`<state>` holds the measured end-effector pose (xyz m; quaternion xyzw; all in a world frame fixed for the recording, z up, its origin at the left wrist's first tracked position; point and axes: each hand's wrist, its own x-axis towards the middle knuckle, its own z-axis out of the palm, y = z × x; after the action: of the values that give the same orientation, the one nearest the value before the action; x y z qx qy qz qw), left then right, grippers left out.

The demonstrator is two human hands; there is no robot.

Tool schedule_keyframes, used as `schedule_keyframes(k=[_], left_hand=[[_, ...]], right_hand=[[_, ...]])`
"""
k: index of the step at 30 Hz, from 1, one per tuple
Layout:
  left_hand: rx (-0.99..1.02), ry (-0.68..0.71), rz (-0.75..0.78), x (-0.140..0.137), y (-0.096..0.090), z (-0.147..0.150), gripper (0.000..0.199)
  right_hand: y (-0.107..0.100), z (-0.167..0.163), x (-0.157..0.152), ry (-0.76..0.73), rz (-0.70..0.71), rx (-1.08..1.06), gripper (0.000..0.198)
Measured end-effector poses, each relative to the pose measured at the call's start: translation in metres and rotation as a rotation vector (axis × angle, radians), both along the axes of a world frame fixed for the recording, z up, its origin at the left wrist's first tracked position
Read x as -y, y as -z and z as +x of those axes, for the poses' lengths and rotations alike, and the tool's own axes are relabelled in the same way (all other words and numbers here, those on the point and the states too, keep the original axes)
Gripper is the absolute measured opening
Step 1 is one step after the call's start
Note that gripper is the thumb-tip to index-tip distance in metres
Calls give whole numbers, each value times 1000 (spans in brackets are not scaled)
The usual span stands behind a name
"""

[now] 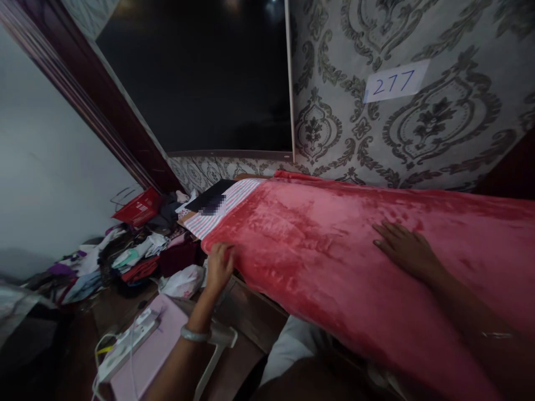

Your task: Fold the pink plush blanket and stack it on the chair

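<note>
Resting palm-down on the red blanket (pixel 317 250), the right hand (pixel 403 245) lies flat, its fingers slightly spread. The left hand (pixel 220 264) is at the blanket's left near corner, fingers curled in narrow; whether they pinch the fabric I cannot tell. The blanket lies in front of both hands, its long axis running left to right along the wall (pixel 355 133); its left end points toward the clothes (pixel 137 256), and its right end passes out of view. Striped cloth (pixel 240 197) shows just beyond the left end, with a black sheet (pixel 203 197) on it. Left of the blanket sit a white bag (pixel 183 281) and, farther off, a red bag (pixel 137 207); their contents are hidden. Nearer the person, left of the blanket, a power strip (pixel 125 345) with cables tops a pink box (pixel 161 340). Behind the blanket hangs a TV (pixel 209 78).
</note>
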<state>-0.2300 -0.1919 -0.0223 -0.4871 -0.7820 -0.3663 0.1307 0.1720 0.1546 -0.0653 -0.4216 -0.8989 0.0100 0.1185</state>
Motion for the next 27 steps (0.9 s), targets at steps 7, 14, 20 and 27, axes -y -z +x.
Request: schedule_keyframes(k=[7,14,20,27], left_hand=[[-71,245,-160,-27,10,25,27],[76,222,-95,-31,11,21,12],[246,102,-107,-4,3,4,17],[153,-20,-241,-6,-19,14,20]], right_hand=[[0,0,-1,4,2,11,65],[-1,-1,0,10,-4,-13,63],[-6,-1,2,11,-33,-9,63],[-5,-1,1,6,-34,-25,64]])
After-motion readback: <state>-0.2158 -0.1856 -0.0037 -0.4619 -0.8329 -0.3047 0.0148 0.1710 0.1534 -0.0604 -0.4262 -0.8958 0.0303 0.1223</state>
